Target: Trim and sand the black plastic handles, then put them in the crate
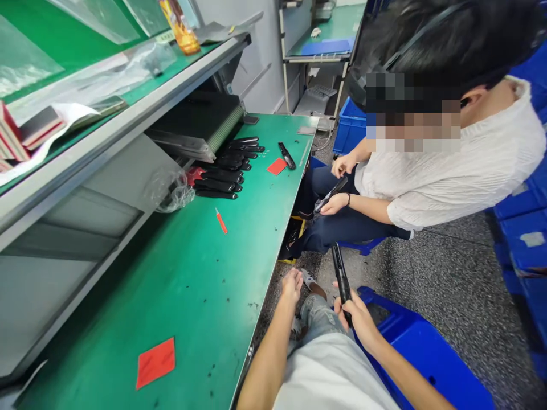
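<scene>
My right hand (356,316) is closed around the lower end of a long black plastic part (339,273), which points up and away over my lap. Beside my knee, my left hand (293,283) hangs with its fingers loosely apart and nothing in it, just off the green workbench (192,285) edge. Facing me, a seated co-worker in a white shirt holds a similar black part (330,195) in both hands. A pile of several black parts (226,168) lies at the far side of the bench.
On the bench lie red cards (156,362) (277,166), a red-handled tool (221,221), one loose black part (286,155) and a crumpled clear bag (173,193). A shelf (106,125) overhangs the bench on the left. Blue bins (427,353) (349,128) stand on the floor.
</scene>
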